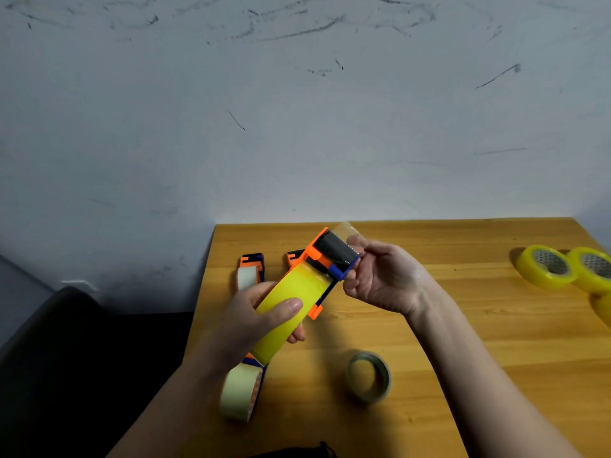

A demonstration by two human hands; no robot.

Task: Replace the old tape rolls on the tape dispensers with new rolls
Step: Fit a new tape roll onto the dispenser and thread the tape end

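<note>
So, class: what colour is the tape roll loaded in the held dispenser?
Bright yellow tape roll, seen best in the head view.

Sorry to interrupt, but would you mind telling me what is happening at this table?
A person is fitting a yellow tape roll into an orange dispenser held above the wooden table. The left hand grips the roll while the right hand pinches the dispenser's front end. A nearly spent roll lies below, and spare yellow rolls wait far right.

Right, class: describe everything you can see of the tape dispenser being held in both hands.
The held dispenser is orange plastic with blue parts and a dark roller at its far end. It carries a full yellow roll, tilted above the table. The left hand grips the roll; the right hand pinches the clear tape end at the roller.
</note>
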